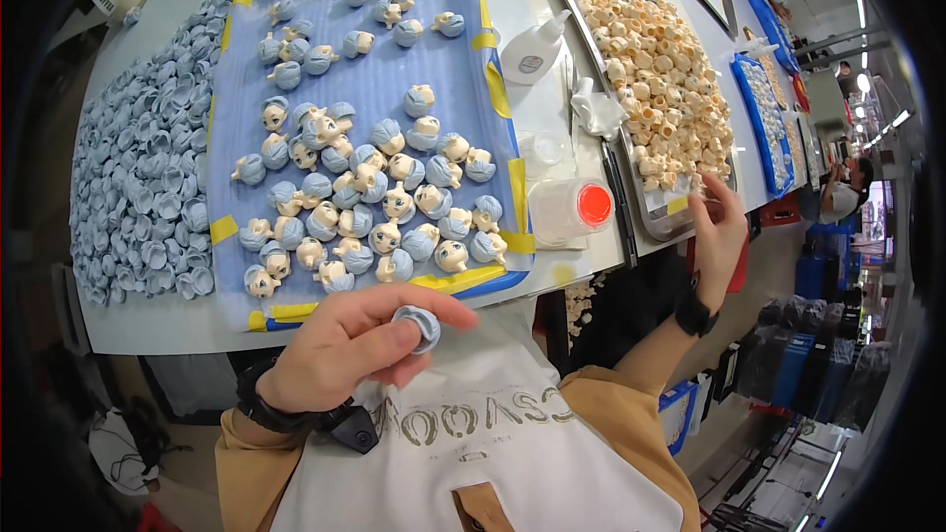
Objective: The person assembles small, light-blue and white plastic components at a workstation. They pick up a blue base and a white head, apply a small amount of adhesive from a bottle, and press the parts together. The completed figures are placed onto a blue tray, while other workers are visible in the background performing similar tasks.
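In front of my chest, my left hand pinches a blue-grey doll hair piece, a small hollow shell with moulded strands. My right hand is at the near end of a metal tray, thumb and fingers bent together beside the heaped beige doll face parts; whatever is between the fingertips is too small to make out. Beyond my left hand lies a blue-lined tray with yellow tape on its rim. On it are scattered assembled doll heads with blue-grey hair.
A large heap of loose hair pieces covers the table's left side. Between the trays stand a white squeeze bottle, a clear container with a red cap and a dark pen-like tool. Another blue tray lies farther right.
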The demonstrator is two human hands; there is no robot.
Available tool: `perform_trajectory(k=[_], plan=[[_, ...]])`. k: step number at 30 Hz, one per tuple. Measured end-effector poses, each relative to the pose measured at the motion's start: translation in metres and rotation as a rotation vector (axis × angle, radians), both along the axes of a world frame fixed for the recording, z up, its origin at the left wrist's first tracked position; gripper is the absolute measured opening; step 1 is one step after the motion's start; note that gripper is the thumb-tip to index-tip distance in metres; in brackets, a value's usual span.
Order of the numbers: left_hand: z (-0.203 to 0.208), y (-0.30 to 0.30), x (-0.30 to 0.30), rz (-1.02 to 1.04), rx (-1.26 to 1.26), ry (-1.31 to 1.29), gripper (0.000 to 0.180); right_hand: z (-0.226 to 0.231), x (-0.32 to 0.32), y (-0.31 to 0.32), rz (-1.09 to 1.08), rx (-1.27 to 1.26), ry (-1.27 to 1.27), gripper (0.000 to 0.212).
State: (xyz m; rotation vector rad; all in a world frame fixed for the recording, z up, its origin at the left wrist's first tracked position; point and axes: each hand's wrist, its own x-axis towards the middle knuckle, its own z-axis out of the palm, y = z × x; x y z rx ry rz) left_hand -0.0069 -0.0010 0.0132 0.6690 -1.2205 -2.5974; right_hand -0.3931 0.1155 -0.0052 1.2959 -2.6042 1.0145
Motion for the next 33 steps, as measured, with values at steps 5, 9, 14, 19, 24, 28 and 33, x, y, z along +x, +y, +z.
perform_trajectory(k=[5, 9, 14, 19, 24, 28, 33], plan=[[-0.001, 0.008, -0.009, 0.15, 0.032, 0.099, 0.051, 0.047, 0.083, 0.005, 0.306, -0.298, -0.357, 0.029], [-0.004, 0.005, -0.008, 0.084, 0.012, 0.091, 0.041, 0.058, 0.113, -0.012, 0.714, -0.233, -0.259, 0.037], [-0.004, 0.006, -0.003, 0.053, -0.057, 0.094, 0.038, 0.058, 0.125, -0.032, 0.546, -0.117, -0.064, 0.03], [-0.005, 0.008, -0.001, 0.077, -0.117, 0.087, 0.041, 0.055, 0.124, -0.043, 0.596, -0.078, 0.116, 0.025], [-0.003, 0.006, 0.0, 0.087, -0.149, 0.023, 0.043, 0.053, 0.122, -0.045, 0.597, -0.05, 0.15, 0.025], [-0.004, 0.007, -0.001, 0.106, -0.122, 0.042, 0.043, 0.05, 0.121, -0.044, 0.583, -0.036, 0.14, 0.024], [-0.001, 0.007, -0.004, 0.151, -0.094, 0.032, 0.042, 0.047, 0.123, -0.037, 0.538, -0.048, 0.12, 0.025]])
